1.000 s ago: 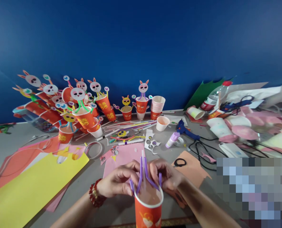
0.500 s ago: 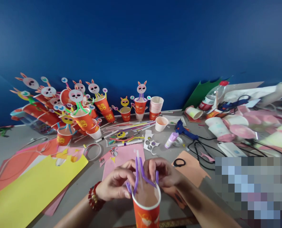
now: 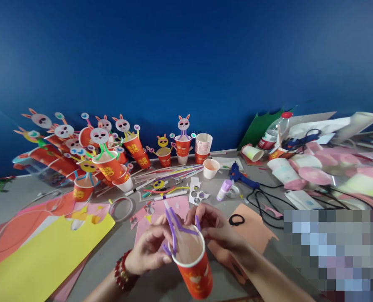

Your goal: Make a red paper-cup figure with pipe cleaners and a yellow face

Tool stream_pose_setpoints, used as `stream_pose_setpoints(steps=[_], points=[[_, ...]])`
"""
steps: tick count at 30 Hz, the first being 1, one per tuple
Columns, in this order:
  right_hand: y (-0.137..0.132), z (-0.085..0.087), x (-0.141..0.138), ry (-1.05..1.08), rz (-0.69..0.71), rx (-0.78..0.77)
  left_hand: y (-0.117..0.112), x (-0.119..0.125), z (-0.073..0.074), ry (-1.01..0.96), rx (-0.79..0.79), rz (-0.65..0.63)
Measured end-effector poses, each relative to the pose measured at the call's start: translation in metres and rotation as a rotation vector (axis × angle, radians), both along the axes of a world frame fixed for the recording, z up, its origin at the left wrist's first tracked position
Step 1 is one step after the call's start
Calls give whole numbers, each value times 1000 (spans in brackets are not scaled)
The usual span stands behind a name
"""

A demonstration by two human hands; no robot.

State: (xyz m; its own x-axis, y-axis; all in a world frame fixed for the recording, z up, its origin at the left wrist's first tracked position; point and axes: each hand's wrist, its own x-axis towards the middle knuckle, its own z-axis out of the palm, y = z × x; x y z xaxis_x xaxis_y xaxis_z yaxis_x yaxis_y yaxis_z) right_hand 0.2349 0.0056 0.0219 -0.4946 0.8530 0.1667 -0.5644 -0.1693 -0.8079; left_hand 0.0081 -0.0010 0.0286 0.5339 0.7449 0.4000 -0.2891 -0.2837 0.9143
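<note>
An orange-red paper cup (image 3: 196, 279) with yellow print leans, its open mouth toward me, between both hands. Bent purple drinking straws (image 3: 172, 230) hook over its white rim, and a pale clear strip (image 3: 167, 206) rises beside them. My left hand (image 3: 150, 247), with a red bead bracelet (image 3: 121, 268) at the wrist, is closed on the rim's left side by a straw end. On the right side of the rim, my right hand (image 3: 218, 226) is closed near the other straw end; some of its fingertips are hidden behind the straw and cup.
Decorated cups (image 3: 106, 165) with rabbit faces crowd the back left. Beyond my hands lie a glue stick (image 3: 224, 189), a blue glue gun (image 3: 243, 177) with black cables and a small white cup (image 3: 211, 168). Yellow paper (image 3: 54, 247) covers the left; black scissor handles (image 3: 237, 219) rest on orange paper.
The cup has tipped, with its base now swung to the right and its rim shifted slightly left and up. Both hands moved with it, keeping their hold at the rim.
</note>
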Motion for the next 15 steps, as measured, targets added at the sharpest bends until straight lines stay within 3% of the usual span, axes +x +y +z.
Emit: stream_pose_setpoints(steps=[8, 15], points=[[6, -4, 1, -192, -164, 113, -1, -1, -1, 176, 170, 208], [8, -5, 7, -525, -368, 605, -2, 1, -3, 397, 429, 438]])
